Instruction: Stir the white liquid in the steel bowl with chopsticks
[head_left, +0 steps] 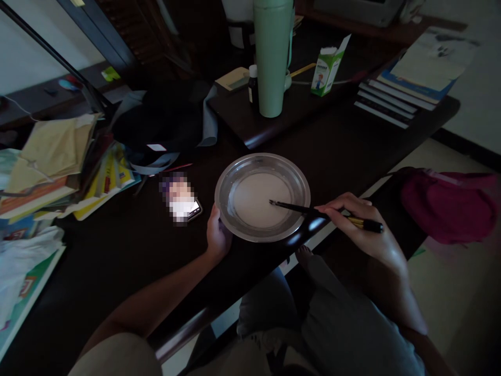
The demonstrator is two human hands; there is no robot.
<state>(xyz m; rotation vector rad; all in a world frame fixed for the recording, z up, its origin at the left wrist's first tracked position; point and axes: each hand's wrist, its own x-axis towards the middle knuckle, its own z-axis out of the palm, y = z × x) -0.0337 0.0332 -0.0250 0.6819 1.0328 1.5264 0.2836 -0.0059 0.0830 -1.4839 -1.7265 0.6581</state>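
Observation:
A shallow steel bowl [303, 201] with a pale, milky liquid [256, 196] inside sits near the desk's front edge. My left hand [218, 235] is closed on the bowl's left rim, its thumb along the side and the other fingers hidden underneath. In my right hand [362, 224] is a slim black stick with a gold section near its back end [371, 225]; whether it is a pen or a brush I cannot tell. The stick's front end [287, 206] reaches over the right rim, and its tip is at the liquid, right of centre.
A phone [193, 210] with a blurred screen lies left of the bowl. Behind stand a green tumbler [272, 62], a dark bottle [253, 89] and a small carton [329, 70]. Books [407, 94] are stacked at right, papers [50, 151] at left, a black bag [160, 115] between.

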